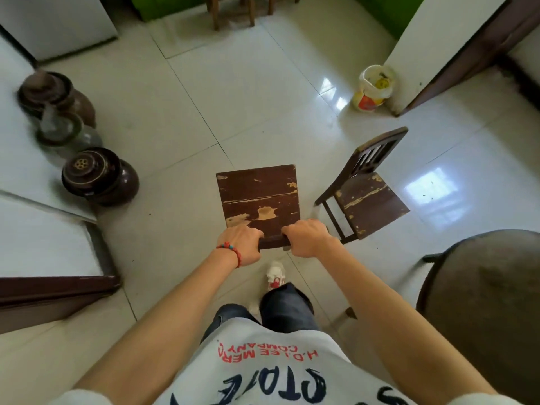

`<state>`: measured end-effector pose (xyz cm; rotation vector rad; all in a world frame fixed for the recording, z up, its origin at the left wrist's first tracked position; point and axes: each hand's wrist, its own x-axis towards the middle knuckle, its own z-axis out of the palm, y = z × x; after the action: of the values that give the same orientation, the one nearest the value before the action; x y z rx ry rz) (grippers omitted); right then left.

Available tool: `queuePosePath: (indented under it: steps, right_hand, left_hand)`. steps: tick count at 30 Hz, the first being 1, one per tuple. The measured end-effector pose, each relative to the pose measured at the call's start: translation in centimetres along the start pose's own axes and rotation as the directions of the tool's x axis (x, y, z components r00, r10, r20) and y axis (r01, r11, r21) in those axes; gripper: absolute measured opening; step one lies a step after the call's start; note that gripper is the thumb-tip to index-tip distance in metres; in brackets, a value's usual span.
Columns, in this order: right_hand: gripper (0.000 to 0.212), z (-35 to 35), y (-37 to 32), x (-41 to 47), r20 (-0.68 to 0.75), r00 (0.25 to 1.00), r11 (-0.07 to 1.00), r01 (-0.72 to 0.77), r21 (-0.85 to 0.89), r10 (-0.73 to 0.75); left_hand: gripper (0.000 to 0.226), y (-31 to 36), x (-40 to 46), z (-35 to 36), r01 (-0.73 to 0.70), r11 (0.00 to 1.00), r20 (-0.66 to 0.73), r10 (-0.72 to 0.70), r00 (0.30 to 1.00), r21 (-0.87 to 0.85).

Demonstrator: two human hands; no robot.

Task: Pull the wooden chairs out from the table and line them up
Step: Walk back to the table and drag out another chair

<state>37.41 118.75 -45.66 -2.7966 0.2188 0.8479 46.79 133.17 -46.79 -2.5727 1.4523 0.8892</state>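
The top rail of a wooden chair (258, 197), at the centre of the floor, is gripped by both hands: left hand (241, 244) and right hand (306, 238), fingers curled tight over it. A second chair (365, 191) stands just beside it at three o'clock, angled. If the held chair is swung rightward, its seat could be knocked against that neighbour; the jars (99, 176) at nine o'clock could be struck by a leftward drift.

Worn dark chair (258, 197) upright, centre floor; second chair (365, 191) just right.
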Motion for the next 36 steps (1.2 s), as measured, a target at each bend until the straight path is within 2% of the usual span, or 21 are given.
queuePosePath:
  steps: [8, 14, 20, 23, 29, 36]
  right_hand:
    - [0.010, -5.9, 5.0, 9.3, -0.027, 0.997, 0.996, 0.070, -0.048, -0.071]
    - [0.016, -11.0, 9.5, 15.1, -0.015, 0.996, 0.996, 0.085, -0.017, -0.086]
    - [0.016, -13.2, 12.7, 18.2, 0.004, 0.999, 0.998, 0.048, 0.032, -0.048]
    - [0.017, -13.6, 13.9, 19.1, 0.006, 1.000, 0.997, 0.009, 0.075, -0.010]
    - [0.022, -13.5, 15.5, 20.3, 0.019, 0.994, 0.977, -0.111, 0.180, 0.109]
    - [0.021, -13.5, 15.7, 22.6, 0.068, 0.939, 0.876, -0.339, 0.343, 0.337]
  left_hand:
    - [0.030, -3.8, 9.3, -4.8, 0.047, 0.999, -0.056, -0.048, 0.997, -0.010]
    - [0.034, -5.8, 16.4, -9.9, 0.085, 0.996, -0.026, -0.084, 0.996, 0.021]
    - [0.031, -6.6, 21.2, -12.8, 0.052, 0.997, -0.003, -0.052, 0.999, 0.048]
    - [0.026, -7.0, 23.4, -13.9, 0.011, 0.998, 0.043, -0.014, 0.999, 0.061]
    - [0.032, -7.5, 27.5, -15.7, -0.123, 0.986, 0.165, 0.104, 0.981, 0.111]
    - [0.028, -9.2, 33.9, -17.9, -0.386, 0.906, 0.305, 0.324, 0.896, 0.172]
